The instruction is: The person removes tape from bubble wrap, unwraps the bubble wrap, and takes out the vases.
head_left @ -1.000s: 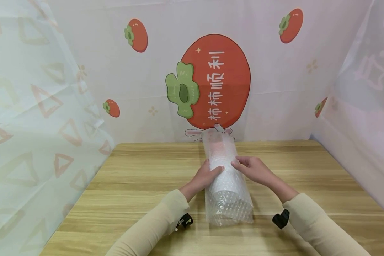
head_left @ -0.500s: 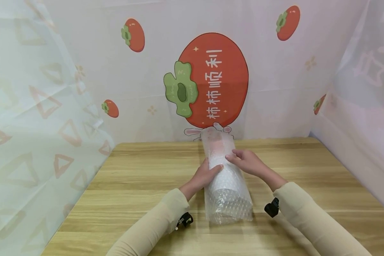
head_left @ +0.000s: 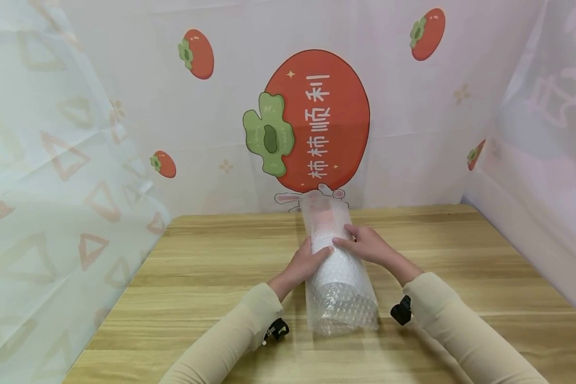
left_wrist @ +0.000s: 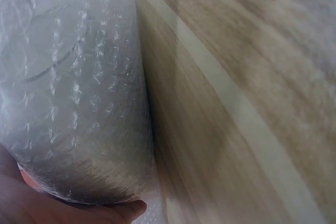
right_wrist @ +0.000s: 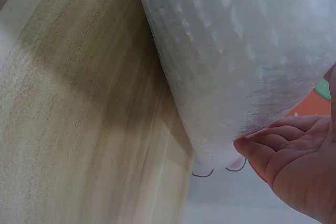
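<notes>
A long bubble-wrapped bundle point(head_left: 338, 272) lies on the table, pointing away from me. Something white and rounded shows faintly through its middle; I cannot tell what it is. Loose clear wrap extends past it at both ends. My left hand point(head_left: 307, 263) holds the bundle's left side, thumb on top. In the left wrist view, that hand's fingers point(left_wrist: 118, 209) lie against the wrap point(left_wrist: 73, 87). On the other side, my right hand point(head_left: 368, 245) rests its thumb on top and fingers along the right edge. Its fingertips touch the wrap in the right wrist view point(right_wrist: 294, 145).
The wood-grain table point(head_left: 211, 282) carries the bundle. A backdrop cloth point(head_left: 398, 149) with a big printed persimmon point(head_left: 336, 117) hangs behind the table's far edge. Pale curtains point(head_left: 53, 176) hang at both sides. Small black devices point(head_left: 401, 311) are strapped at the wrists.
My right hand has moved left and slightly away from me, its thumb now further onto the top of the bundle. The left hand keeps its hold. The view has shifted slightly.
</notes>
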`<control>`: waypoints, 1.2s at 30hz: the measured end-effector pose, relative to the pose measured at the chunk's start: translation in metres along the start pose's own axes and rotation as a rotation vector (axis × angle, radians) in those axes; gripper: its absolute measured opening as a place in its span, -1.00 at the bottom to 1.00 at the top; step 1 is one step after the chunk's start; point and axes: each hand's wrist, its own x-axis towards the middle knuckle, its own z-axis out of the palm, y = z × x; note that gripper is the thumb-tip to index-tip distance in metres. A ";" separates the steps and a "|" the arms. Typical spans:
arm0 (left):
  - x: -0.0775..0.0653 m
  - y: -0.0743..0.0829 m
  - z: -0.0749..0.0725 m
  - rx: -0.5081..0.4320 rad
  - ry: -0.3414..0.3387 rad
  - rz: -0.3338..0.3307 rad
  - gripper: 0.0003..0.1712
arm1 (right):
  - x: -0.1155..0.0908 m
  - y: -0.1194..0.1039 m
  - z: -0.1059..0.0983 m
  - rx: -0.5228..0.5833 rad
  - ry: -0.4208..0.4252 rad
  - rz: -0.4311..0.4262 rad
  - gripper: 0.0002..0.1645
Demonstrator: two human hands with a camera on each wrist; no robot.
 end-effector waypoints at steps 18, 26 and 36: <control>0.002 0.001 0.001 0.017 -0.002 0.005 -0.18 | 0.002 0.001 -0.007 0.076 -0.063 -0.009 -0.32; 0.002 -0.002 0.002 0.019 0.001 0.003 -0.12 | 0.000 -0.001 -0.009 0.094 -0.090 -0.021 -0.27; 0.003 -0.003 0.002 0.039 0.005 0.002 -0.11 | 0.001 0.000 -0.009 0.126 -0.121 -0.020 -0.27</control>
